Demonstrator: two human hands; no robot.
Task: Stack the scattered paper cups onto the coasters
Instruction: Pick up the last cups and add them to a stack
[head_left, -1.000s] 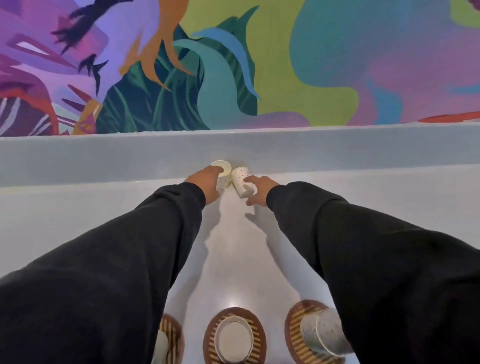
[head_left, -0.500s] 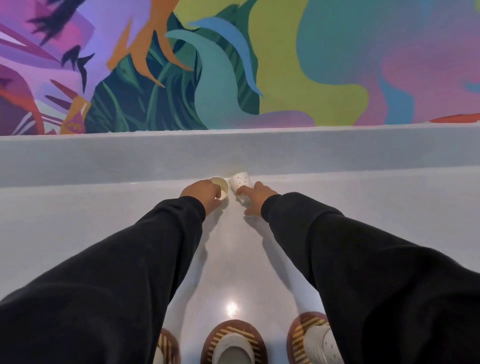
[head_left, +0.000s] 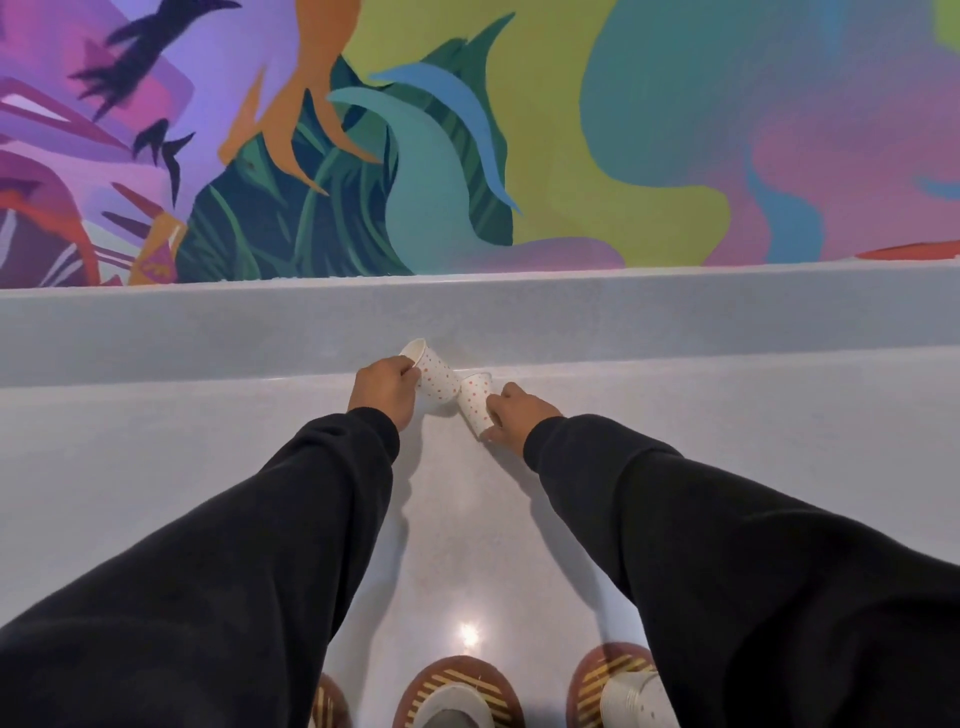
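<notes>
At 12 o'clock by the ledge (head_left: 208, 332), the left hand (head_left: 384, 392) grips the left cup (head_left: 435, 375) and the right hand (head_left: 511, 415) pinches the right cup (head_left: 475, 402). The 2 cups seem to touch. A hard squeeze could crumple them short of the 6 o'clock coasters (head_left: 441, 673).

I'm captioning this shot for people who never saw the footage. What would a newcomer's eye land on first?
A bright mural of leaves and colour patches fills the wall at the top. Mid-frame, at the back of the pale counter, the left hand grips one dotted paper cup and the right hand another dotted cup, side by side. Striped coasters bearing cups sit along the bottom edge.
</notes>
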